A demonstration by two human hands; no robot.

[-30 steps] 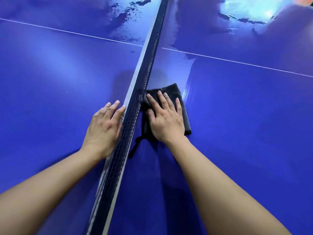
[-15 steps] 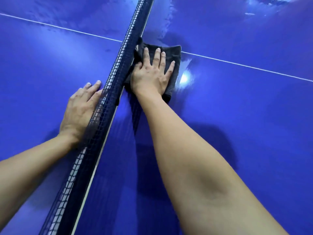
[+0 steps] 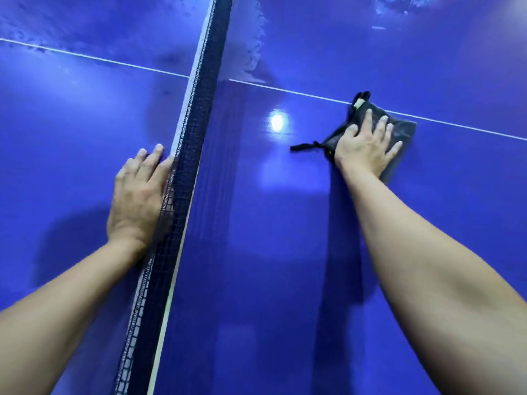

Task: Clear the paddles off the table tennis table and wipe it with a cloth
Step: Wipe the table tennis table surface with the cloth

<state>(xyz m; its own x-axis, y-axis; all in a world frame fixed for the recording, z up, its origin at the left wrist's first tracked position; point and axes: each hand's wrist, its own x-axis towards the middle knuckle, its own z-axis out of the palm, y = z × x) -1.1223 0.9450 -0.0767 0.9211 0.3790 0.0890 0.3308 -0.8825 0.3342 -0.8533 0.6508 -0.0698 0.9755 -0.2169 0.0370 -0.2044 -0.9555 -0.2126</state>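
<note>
right hand (image 3: 363, 143) flat on the cloth (image 3: 402, 129), fingers straight and spread, pressing it to the table (image 3: 256, 252): no pinch, just palm weight. the cloth sits on the right half, well apart from the net (image 3: 196, 124), its far corner lapping the white line (image 3: 285, 89), a cord (image 3: 303, 146) trailing out toward the net. left hand (image 3: 137, 195) lies flat on the other half, fingers straight, just beside the net, holding nothing. no paddles in my view. what i'm watching: the smeary patch (image 3: 251, 52) lies beyond the line, up and left of the cloth, close by the net. so i'd judge the next sweep goes forward and leftward, and the right hand is the nearer one for it.
</note>
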